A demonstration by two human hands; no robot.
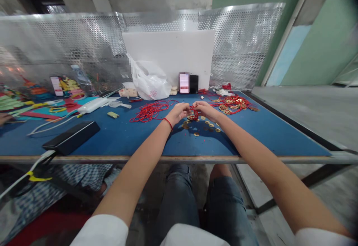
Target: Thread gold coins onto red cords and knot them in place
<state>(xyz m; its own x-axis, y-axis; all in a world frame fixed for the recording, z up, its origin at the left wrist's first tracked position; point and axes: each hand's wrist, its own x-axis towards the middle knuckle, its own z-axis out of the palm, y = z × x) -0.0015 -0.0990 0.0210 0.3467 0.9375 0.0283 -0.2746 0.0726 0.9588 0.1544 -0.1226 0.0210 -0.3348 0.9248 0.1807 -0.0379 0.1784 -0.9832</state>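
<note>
Between my two hands is a red cord (195,115), knotted or looped and hanging a little above the table. My left hand (179,112), with a red string bracelet at the wrist, pinches the cord from the left. From the right, my right hand (206,110) pinches it too, close to the left fingertips. Beneath and around the hands lie several brass-coloured coins (196,134) with holes. To the left spreads a loose tangle of red cord (149,111). Farther right is a pile of red cord strung with coins (228,106). The exact knot is too small to make out.
On the blue table (117,141) a black power adapter (73,136) lies front left, near a white power strip (91,105). At the back stand a white plastic bag (151,80) and two phones (184,83). A co-worker's hand (5,118) shows at far left.
</note>
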